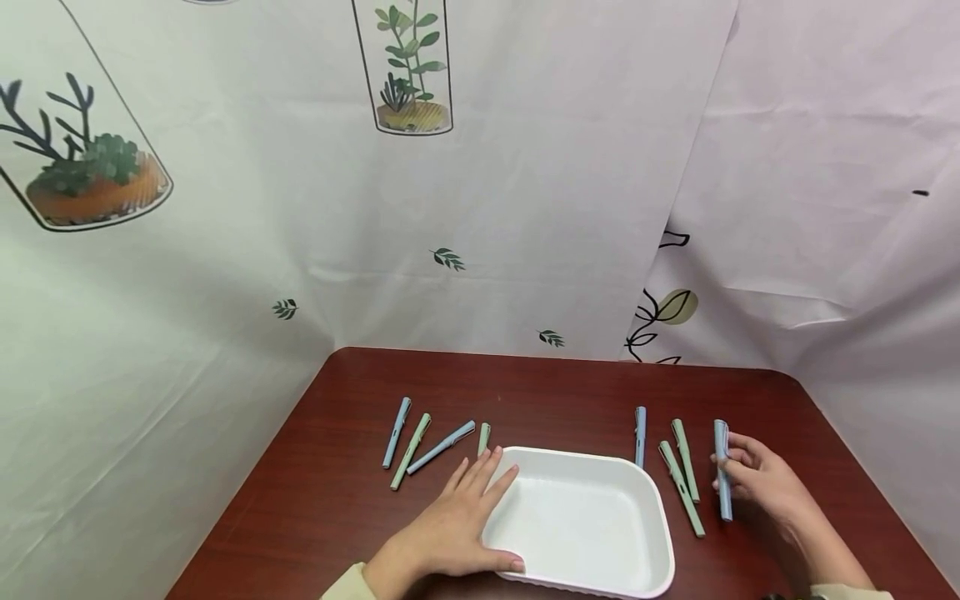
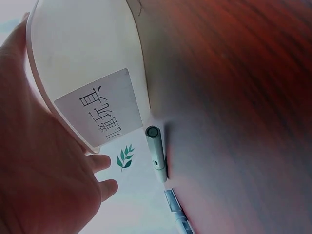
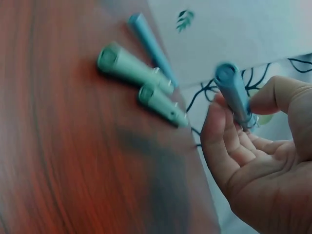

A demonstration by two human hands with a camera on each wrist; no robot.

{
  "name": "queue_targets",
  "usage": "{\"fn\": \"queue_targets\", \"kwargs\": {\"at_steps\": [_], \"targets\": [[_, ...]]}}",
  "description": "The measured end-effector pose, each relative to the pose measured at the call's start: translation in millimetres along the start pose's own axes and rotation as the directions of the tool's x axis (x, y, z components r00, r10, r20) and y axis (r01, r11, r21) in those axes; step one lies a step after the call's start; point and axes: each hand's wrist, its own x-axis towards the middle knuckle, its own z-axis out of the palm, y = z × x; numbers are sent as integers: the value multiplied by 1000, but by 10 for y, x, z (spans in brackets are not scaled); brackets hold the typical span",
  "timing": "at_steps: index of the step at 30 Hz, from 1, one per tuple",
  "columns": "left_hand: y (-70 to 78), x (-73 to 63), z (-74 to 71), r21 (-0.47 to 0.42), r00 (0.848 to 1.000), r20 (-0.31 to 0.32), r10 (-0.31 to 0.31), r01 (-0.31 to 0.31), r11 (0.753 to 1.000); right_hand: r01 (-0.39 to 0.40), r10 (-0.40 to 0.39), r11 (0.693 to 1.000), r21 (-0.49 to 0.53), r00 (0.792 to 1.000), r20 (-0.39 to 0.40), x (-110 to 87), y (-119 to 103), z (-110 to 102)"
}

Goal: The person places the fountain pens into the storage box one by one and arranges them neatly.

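We record one blue pen point(image 1: 723, 475), right of the tray point(image 1: 588, 525) above the surface point(image 1: 555, 396); right hand point(image 1: 768, 479), its grip pinching that pen between thumb and fingers, some fingertips hidden behind it; left hand point(image 1: 457, 521), its grip spread wide on the tray's left rim; one green pen point(image 1: 484, 435), lower end hidden in the head view; both sleeves point(image 1: 348, 586), cut off by the frame.

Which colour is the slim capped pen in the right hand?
Light blue; the slim capped pen shows best in the head view.
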Motion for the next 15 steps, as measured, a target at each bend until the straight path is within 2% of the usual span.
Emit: {"fn": "queue_targets", "kwargs": {"at_steps": [3,5,9,15], "targets": [[4,-4,10,9,1000,-2,-7,7,1000,29,-45,975,221,997,63,-20,21,28],[8,-4,18,20,1000,-6,-14,14,1000,44,-79,953,301,991,106,-31,15,54],[19,5,26,34,1000,-7,-29,29,999,50,-123,923,381,978,170,-51,-34,132],[54,12,35,57,999,-11,-51,52,997,15,-134,894,449,963,235,-99,-199,313]]}}
